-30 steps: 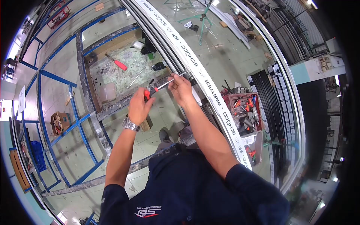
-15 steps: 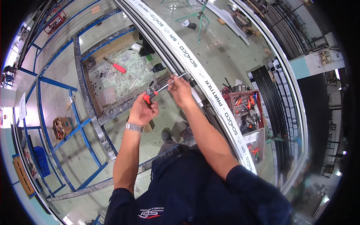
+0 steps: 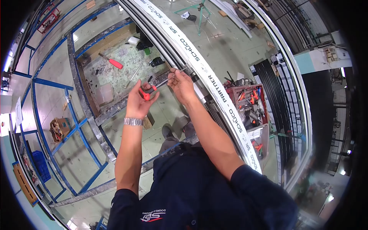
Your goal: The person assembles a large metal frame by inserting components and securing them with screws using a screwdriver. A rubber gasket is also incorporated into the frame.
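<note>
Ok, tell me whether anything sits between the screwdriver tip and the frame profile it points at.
Nothing visible does. The left hand grips the red screwdriver handle, the right hand steadies its shaft, and the tip reaches the frame profile just past the right fingers.

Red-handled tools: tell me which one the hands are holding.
The red-handled screwdriver with the long metal shaft: left hand grips its handle, right hand steadies the shaft. The other red-handled tool lies untouched on the speckled bench top.

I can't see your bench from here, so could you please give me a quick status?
Left hand grips red screwdriver handle. Right hand pinches the shaft near white profile. Nothing blocking the hands.
</note>
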A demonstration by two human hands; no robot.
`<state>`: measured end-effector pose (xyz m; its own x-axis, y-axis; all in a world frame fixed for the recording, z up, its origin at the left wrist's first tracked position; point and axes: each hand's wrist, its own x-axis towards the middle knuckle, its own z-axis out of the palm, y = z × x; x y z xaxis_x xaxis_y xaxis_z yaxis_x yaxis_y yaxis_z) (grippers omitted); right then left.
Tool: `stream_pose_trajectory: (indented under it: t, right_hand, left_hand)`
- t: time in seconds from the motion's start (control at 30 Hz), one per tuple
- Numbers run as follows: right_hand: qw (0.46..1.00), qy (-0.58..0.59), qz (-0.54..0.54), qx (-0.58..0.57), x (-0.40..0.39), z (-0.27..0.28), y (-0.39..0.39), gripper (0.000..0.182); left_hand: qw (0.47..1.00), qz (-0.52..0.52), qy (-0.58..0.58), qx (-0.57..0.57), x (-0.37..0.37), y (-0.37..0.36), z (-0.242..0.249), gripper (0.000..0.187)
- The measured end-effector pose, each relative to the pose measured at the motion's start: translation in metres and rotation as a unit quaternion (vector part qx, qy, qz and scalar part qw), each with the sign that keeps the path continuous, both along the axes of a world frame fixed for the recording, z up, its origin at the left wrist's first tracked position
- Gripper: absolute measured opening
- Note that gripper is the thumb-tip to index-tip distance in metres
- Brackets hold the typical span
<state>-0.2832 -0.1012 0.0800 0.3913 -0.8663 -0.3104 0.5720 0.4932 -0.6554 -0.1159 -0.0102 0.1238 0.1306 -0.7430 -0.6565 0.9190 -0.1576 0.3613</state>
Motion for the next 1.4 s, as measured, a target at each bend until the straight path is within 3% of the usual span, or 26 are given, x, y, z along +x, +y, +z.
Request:
stream_pose_trajectory:
  t: [0.1, 0.2, 0.27, 0.33, 0.37, 0.47, 0.6, 0.63, 0.73, 0.77, 0.87, 1.0, 1.1, 1.4]
  right_hand:
    - [1.000, -0.010, -0.008, -0.001, 0.005, 0.000, -0.003, 0.029]
    - [1.000, -0.025, -0.005, 0.005, 0.003, 0.005, -0.002, 0.029]
    - [0.999, -0.032, 0.007, 0.011, -0.002, 0.003, -0.003, 0.027]
    - [0.999, -0.038, 0.005, 0.014, -0.005, 0.003, -0.001, 0.028]
    - [0.999, -0.040, 0.007, 0.012, -0.005, 0.004, -0.001, 0.028]
    - [1.000, -0.020, 0.006, 0.017, -0.006, 0.004, -0.002, 0.028]
    - [0.998, 0.032, -0.016, 0.042, -0.002, 0.008, 0.003, 0.023]
    - [0.999, 0.025, -0.006, 0.040, -0.001, 0.008, 0.004, 0.021]
    - [0.990, 0.123, 0.067, 0.019, 0.010, 0.022, 0.026, 0.021]
    - [0.981, 0.169, 0.093, -0.028, 0.011, 0.029, 0.028, 0.022]
    - [0.974, 0.194, 0.065, -0.097, 0.012, 0.042, 0.008, 0.023]
    - [0.983, 0.170, 0.074, -0.012, 0.012, 0.042, -0.018, 0.023]
    - [0.984, 0.167, 0.045, 0.029, 0.006, 0.027, -0.009, 0.021]
    - [0.987, 0.146, 0.007, 0.063, 0.000, 0.007, -0.003, 0.020]
  left_hand:
    - [0.997, 0.063, 0.003, -0.038, -0.010, -0.018, -0.002, 0.027]
    - [0.970, 0.115, -0.214, 0.006, -0.026, -0.029, -0.002, 0.025]
    - [0.908, 0.102, -0.404, -0.042, -0.032, -0.020, -0.009, 0.024]
    - [0.798, 0.051, -0.600, -0.027, -0.032, -0.008, -0.008, 0.025]
    - [0.778, 0.057, -0.625, -0.016, -0.033, -0.007, -0.006, 0.026]
    - [0.779, 0.116, -0.608, -0.095, -0.030, -0.011, -0.018, 0.028]
    - [0.812, 0.055, -0.580, -0.034, -0.022, -0.004, -0.037, 0.027]
    - [0.866, 0.003, -0.500, 0.002, -0.022, 0.003, -0.032, 0.019]
    - [0.916, 0.093, -0.385, 0.062, -0.012, 0.024, -0.037, 0.029]
    - [0.922, 0.055, -0.368, 0.103, -0.007, 0.034, -0.044, 0.046]
    - [0.963, 0.042, -0.265, 0.026, -0.008, 0.045, -0.062, 0.054]
    - [0.984, -0.005, -0.176, -0.021, -0.003, 0.039, -0.050, 0.038]
    - [0.965, -0.066, -0.252, -0.013, 0.007, 0.039, -0.043, 0.026]
    - [0.905, -0.123, -0.407, -0.025, 0.006, 0.039, -0.041, 0.026]
